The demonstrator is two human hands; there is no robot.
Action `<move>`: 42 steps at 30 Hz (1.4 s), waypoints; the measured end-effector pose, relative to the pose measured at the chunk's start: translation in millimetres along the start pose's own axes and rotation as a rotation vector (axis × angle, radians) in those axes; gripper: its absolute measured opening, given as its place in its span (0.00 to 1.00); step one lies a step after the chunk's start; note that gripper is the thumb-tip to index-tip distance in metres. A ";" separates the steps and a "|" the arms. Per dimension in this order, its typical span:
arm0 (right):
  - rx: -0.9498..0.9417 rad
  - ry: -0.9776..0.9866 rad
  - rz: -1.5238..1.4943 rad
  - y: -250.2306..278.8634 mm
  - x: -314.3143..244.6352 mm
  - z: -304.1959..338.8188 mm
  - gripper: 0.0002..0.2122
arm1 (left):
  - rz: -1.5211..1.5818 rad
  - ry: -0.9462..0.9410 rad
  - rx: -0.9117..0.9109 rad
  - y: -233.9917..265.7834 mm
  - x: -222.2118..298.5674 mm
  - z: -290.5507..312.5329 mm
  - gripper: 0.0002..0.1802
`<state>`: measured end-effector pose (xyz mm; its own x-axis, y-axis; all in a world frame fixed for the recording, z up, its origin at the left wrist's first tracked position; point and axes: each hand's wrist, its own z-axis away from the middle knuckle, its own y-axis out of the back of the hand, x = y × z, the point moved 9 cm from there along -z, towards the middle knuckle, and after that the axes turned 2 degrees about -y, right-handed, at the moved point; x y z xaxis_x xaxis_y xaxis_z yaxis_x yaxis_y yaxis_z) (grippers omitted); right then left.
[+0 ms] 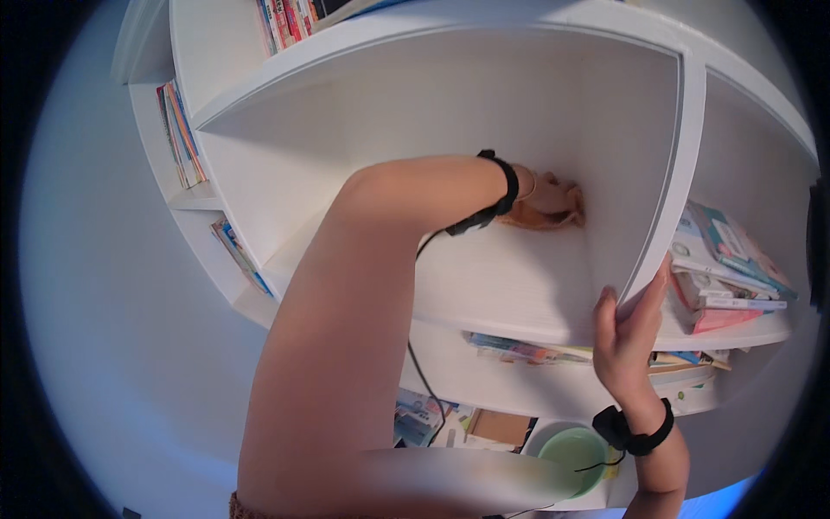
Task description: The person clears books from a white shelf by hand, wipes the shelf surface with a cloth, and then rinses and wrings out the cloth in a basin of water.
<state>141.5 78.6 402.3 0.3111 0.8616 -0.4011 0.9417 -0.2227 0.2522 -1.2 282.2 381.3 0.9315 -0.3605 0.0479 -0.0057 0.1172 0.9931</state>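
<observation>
My left arm stretches deep into a white shelf compartment (484, 285). At its back right corner, my left hand (538, 188) presses a crumpled orange-brown cloth (540, 219) against the inner surface. The fingers are bent over the cloth and partly hidden by the wrist. On the right, my right hand (635, 333) grips the front edge of the upright shelf divider (685, 156), thumb on one side and fingers on the other. Each wrist wears a black strap, and a thin black cable hangs from the left one.
Stacked books (731, 268) lie in the compartment right of the divider. More books (527, 349) lie on the shelf below, and others (180, 134) stand at the left. Low down, a light green bucket (575, 450) stands near a cable and a brown box (500, 428).
</observation>
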 end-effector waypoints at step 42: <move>-0.041 -0.056 -0.072 1.5 15.8 3.6 0.28 | 0.031 0.814 -0.193 -62.4 -317.6 217.2 0.32</move>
<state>148.2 90.3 393.3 0.2507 0.8474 -0.4680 0.9563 -0.1415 0.2561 -375.6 188.4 327.3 0.9038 0.4180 -0.0913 -0.0419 0.2988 0.9534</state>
